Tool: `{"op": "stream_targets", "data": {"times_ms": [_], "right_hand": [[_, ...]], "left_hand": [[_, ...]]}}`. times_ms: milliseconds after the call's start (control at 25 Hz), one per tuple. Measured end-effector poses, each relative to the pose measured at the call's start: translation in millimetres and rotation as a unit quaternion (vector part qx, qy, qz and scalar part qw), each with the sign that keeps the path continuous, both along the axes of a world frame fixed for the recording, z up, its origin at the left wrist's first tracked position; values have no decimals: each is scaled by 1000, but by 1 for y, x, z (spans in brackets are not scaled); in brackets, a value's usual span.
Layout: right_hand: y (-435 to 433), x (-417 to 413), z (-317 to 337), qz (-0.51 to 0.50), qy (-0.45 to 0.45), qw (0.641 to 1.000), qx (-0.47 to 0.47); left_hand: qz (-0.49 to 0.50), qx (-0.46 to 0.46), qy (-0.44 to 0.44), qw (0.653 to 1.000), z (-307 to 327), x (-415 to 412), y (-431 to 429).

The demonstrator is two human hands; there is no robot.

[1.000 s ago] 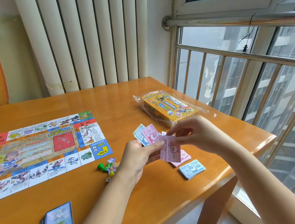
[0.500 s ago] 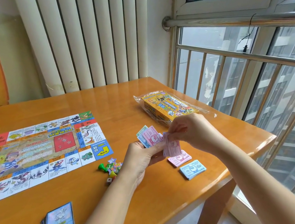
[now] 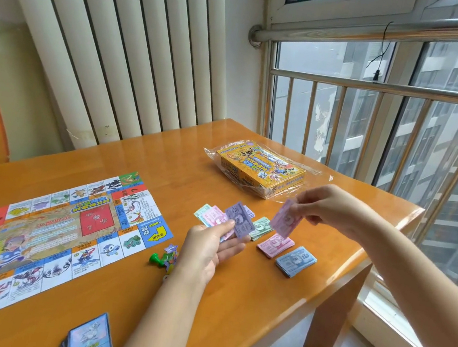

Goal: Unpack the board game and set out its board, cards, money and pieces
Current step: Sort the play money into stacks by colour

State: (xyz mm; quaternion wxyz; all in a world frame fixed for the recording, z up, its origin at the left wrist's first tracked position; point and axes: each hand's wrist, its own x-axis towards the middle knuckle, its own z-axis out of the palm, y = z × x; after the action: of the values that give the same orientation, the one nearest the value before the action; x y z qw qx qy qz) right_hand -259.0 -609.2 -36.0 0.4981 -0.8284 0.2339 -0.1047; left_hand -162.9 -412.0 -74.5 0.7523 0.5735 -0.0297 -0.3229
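Spreading over the left half of the orange worktop (image 3: 246, 297), the board (image 3: 45, 233) lay unfolded and flat. The yellow game box (image 3: 258, 172) sat in clear wrap toward the far edge. Nearer me, the left hand (image 3: 205, 251) had its thumb and fingers pinching a fan of notes (image 3: 232, 219), while the right hand (image 3: 334, 206) gripped a single lilac note (image 3: 285, 220) by one end, up off the wood. A deck of cards (image 3: 90, 341) rested at the near edge. Below the right hand lay a green pile (image 3: 262, 227), a pink pile (image 3: 274, 246) and a blue pile (image 3: 296, 260), close together. Small pieces (image 3: 165, 258) clustered just beside the board's corner.
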Motion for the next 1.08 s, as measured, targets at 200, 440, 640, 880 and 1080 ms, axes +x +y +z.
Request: {"op": "stream_targets", "data": {"times_ms": [200, 440, 640, 880, 1080], "right_hand": [[13, 7, -29, -19, 36, 999, 20], [22, 6, -34, -42, 58, 992, -103], [22, 6, -30, -38, 118, 969, -214], [31, 3, -23, -34, -34, 992, -113], [45, 6, -8, 67, -83, 991, -78]], "left_hand": [[-101, 94, 21, 990, -1, -6, -2], [-127, 89, 42, 987, 2, -9, -2], [-127, 77, 59, 987, 2, -11, -2], [-50, 48, -14, 998, 1, -8, -3], [-61, 49, -153, 985, 2, -16, -5]]}}
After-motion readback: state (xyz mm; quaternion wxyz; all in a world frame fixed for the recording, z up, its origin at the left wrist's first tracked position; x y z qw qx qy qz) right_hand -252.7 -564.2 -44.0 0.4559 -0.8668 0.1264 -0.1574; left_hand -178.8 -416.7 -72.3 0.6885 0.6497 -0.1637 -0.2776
